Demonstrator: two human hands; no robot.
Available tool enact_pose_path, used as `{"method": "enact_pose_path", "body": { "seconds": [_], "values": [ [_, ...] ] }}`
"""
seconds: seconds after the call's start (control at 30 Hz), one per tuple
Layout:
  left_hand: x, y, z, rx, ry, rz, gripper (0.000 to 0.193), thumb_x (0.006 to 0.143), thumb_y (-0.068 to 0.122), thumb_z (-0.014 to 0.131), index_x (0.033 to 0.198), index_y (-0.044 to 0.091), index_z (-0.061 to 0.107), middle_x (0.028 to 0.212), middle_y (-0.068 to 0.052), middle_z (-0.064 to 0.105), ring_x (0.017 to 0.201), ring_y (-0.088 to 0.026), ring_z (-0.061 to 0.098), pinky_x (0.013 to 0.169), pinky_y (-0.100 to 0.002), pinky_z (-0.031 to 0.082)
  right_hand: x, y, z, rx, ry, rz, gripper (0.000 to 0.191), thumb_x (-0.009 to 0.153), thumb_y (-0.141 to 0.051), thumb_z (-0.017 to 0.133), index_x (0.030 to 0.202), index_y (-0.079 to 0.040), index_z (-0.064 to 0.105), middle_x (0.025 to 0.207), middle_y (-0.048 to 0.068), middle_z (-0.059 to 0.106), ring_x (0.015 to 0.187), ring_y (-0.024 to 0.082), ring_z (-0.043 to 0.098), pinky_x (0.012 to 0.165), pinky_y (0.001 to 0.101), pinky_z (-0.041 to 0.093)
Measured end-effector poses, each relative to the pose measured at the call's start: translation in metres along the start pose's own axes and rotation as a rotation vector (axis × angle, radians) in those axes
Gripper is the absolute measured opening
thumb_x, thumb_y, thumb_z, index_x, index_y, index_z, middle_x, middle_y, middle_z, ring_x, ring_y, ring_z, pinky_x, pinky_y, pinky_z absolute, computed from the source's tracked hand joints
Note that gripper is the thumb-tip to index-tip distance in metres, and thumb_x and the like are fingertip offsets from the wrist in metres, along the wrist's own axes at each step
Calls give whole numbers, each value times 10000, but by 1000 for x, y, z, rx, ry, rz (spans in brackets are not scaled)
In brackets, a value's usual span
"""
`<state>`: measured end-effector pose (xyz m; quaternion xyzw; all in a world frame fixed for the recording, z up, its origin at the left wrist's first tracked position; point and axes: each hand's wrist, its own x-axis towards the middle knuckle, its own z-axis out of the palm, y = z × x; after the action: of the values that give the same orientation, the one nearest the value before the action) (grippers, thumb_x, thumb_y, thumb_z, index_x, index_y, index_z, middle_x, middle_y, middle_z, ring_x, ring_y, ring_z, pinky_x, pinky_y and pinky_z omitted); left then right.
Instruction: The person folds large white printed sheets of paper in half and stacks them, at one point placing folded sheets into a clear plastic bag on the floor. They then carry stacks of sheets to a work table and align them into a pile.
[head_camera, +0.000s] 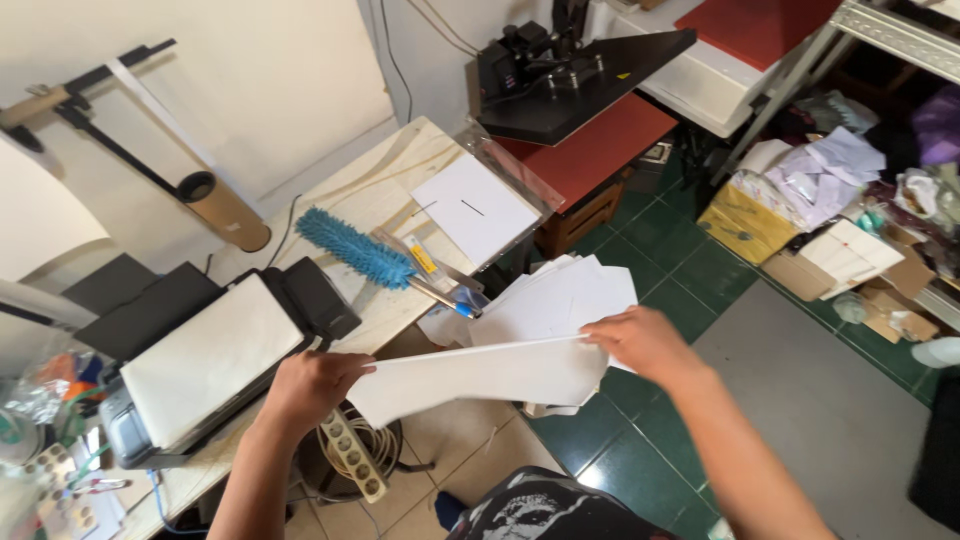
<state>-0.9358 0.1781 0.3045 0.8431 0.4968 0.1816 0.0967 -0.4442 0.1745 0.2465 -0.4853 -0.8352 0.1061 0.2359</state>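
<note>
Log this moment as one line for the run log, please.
left hand: holds white sheet | right hand: holds its other end | printer on table beside it

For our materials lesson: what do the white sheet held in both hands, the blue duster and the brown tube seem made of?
White sheet: likely matte paper; it sags between the hands. Blue duster: probably fluffy synthetic fibre. Brown tube: seemingly cardboard, dull with a hollow end.

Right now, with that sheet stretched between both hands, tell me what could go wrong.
1. The white sheet sags between the left hand and right hand; it might crease or slip.
2. The loose paper stack overhangs the table edge; a brush from the sheet could spill it onto the floor.
3. The power strip and cables lie below; dropped paper could land among them.
</note>
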Motion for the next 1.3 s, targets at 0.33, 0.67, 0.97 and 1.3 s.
{"method": "enact_pose_path", "body": {
  "seconds": [0.33,0.67,0.97,1.3],
  "values": [
    [-56,-4,-81,81,-63,-536,172,899,356,783,1036,272,845,679,-105,763,571,-298,695,621,-385,565,12,3,-58,339,211,339,93,922,-120,754,1015,-116,761,993,47,799,923,157,765,830,321,598],
    [-41,69,6,392,-479,-174,160,954,184,596,912,157,748,781,-63,696,710,-241,698,616,-394,576,51,-152,167,424,-243,-228,373,935,-172,716,1308,-179,707,929,80,772,841,259,732,805,396,576],
    [-116,58,-36,427,-440,-657,182,1010,191,548,1057,187,724,863,-60,750,775,-234,748,705,-411,595,60,-124,100,169,-336,-147,217,827,-105,678,998,-151,804,905,92,778,818,314,730,737,437,561],
    [-57,83,50,-391,66,-502,219,932,100,625,1116,100,744,776,-132,747,656,-275,706,611,-419,576,128,-158,2,-406,531,-475,224,934,-226,756,1068,-69,669,1123,115,645,1083,312,595,985,557,442]
  ]
}}
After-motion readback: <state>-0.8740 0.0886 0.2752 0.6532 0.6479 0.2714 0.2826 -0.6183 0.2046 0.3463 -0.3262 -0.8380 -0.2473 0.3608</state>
